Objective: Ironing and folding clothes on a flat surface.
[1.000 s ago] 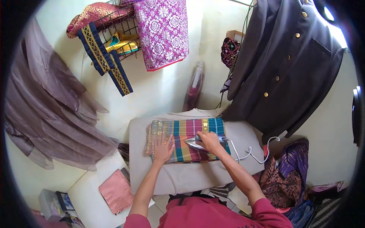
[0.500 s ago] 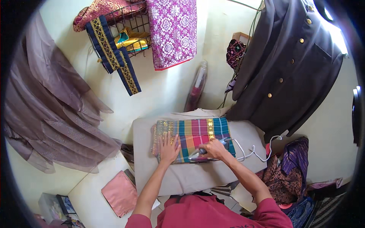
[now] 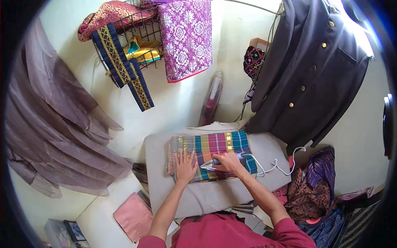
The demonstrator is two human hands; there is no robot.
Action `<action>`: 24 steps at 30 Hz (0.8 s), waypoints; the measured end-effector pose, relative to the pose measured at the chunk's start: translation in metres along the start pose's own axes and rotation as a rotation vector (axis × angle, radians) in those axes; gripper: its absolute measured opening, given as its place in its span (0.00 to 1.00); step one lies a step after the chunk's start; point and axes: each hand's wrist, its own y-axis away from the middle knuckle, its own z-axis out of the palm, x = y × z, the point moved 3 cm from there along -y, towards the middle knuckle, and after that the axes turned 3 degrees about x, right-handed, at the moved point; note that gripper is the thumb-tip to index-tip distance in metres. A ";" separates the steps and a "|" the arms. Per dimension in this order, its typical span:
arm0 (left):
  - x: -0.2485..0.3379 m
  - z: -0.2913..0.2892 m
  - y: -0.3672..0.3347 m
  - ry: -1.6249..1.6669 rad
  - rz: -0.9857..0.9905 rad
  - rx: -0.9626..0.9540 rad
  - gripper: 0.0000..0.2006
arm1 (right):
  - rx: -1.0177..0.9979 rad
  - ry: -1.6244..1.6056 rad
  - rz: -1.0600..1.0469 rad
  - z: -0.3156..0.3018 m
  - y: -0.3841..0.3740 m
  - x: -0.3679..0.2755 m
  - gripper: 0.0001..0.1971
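A folded plaid cloth in teal, magenta and orange with gold motifs lies on a padded, pale-covered ironing surface. On its left part my left hand rests flat, fingers spread. My right hand is wrapped round the handle of a clothes iron. The iron's pointed tip faces left, close to my left fingers, and its soleplate is over the cloth's near half. From the iron's back end a white cord runs off to the right.
A dark jacket with gold buttons hangs at the right. Sheer brown-mauve fabric hangs at the left. A wire basket with cloths is on the wall. Folded pink cloth lies lower left; piled garments lie right.
The iron in my right hand has moved a little away from me and to the left over the cloth. My left hand stays flat on it. The view has shifted slightly.
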 end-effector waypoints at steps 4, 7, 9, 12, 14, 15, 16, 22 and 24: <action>0.001 0.001 -0.001 0.006 0.003 0.010 0.31 | 0.163 -0.024 0.059 0.000 -0.009 0.002 0.19; -0.001 0.003 0.000 0.010 0.008 0.027 0.31 | 0.241 0.016 0.136 -0.003 -0.019 0.002 0.18; -0.001 0.005 -0.001 0.019 -0.003 0.040 0.32 | 0.182 0.041 0.193 -0.001 -0.020 0.003 0.19; -0.003 0.006 -0.001 0.043 -0.026 0.064 0.34 | 0.001 -0.038 0.171 0.005 -0.017 0.003 0.19; -0.005 0.007 0.001 0.030 -0.010 0.061 0.34 | 0.007 -0.019 0.164 0.008 -0.009 0.001 0.17; -0.004 0.007 0.001 0.017 0.004 0.056 0.35 | 0.094 -0.018 0.061 0.006 -0.006 -0.001 0.17; -0.003 0.007 0.000 0.020 0.008 0.059 0.35 | 0.180 -0.017 -0.042 0.004 -0.004 -0.002 0.17; -0.003 0.006 0.001 0.019 0.010 0.117 0.34 | 0.389 0.047 0.308 -0.008 -0.010 0.016 0.16; -0.002 0.007 0.001 0.025 -0.004 0.107 0.33 | 0.406 0.060 0.374 -0.007 -0.018 0.023 0.17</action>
